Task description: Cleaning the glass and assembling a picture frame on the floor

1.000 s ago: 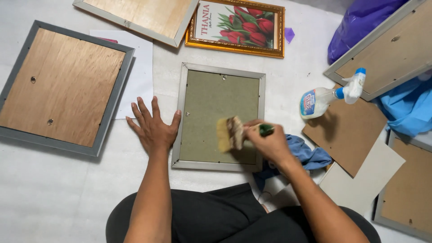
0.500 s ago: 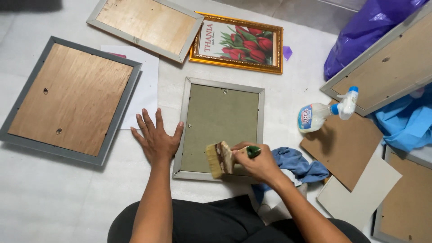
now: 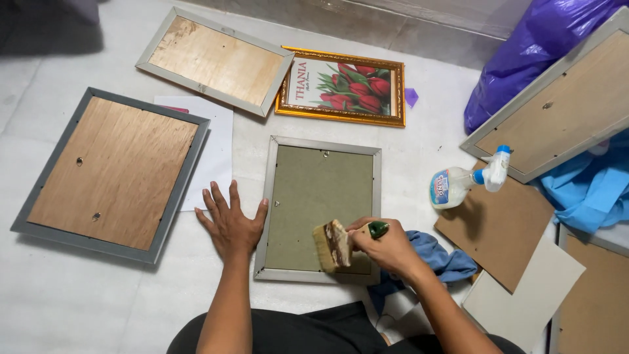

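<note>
head view | your right hand (image 3: pixel 386 248) has its fingers wrapped around the green-handled paintbrush (image 3: pixel 335 244), bristles now at the lower right of the grey picture frame (image 3: pixel 320 208) on the floor, lower than a second ago | your left hand (image 3: pixel 230 224) stays flat, fingers spread, holding nothing, thumb touching the frame's left edge

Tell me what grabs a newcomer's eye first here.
The right hand sweeps a brush over the back of a grey frame at centre, the left hand flat beside it. Behind lies a gold-framed tulip picture; a spray bottle lies to the right.
</note>
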